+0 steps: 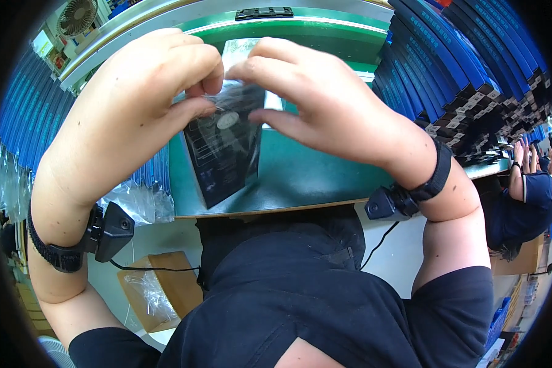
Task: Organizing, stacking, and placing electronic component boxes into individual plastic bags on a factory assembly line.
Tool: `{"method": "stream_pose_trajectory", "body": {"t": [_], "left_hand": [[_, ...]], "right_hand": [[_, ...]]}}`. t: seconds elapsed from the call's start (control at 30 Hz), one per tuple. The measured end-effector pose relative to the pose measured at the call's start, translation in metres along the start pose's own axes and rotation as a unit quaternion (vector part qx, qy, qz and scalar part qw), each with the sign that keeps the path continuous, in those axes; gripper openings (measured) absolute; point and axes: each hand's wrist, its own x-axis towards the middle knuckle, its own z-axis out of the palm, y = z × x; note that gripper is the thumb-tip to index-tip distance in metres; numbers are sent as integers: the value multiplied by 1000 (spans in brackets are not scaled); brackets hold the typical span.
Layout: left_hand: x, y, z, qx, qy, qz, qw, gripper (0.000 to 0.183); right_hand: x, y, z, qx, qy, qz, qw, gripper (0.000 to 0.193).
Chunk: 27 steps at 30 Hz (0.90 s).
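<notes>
A dark flat box (221, 159) with fine printed lines and a pale oval mark stands tilted on the green bench, its upper part in a clear plastic bag (236, 95). My left hand (181, 73) is closed at the bag's upper left, thumb and curled fingers pinching the film. On the other side my right hand (294, 92) has its fingers and thumb spread apart. Its thumb is by the box's right edge and its forefinger near the bag's top, with the fingertips slightly blurred. Behind the box a pale printed sheet or box (273, 101) is partly hidden.
Tall stacks of blue boxes (435, 55) rise at the right, and more blue boxes (34, 104) line the left. Clear bags (141, 202) hang over the bench's left corner. Below stands an open carton (172, 282) with plastic film. Another person (527, 202) is at far right.
</notes>
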Motion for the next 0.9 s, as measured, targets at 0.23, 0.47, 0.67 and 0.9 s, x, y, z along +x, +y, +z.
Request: {"method": "stream_pose_trajectory", "body": {"t": [0.23,0.47,0.67,0.9], "left_hand": [[-4,4,-8,-99,-88,-74,988,20],[-1,-1,-10,-327,-217,-127,911,28],[7,-1,-25,-374,-219,-233,870,35],[2,-16,-13,-16,26,-51,998,17]], "right_hand": [[3,-11,-16,79,-51,9,996,13],[14,-19,-44,163,-258,121,944,18],[15,-2,-49,434,-248,176,848,14],[16,7,-49,371,-52,154,914,33]]}}
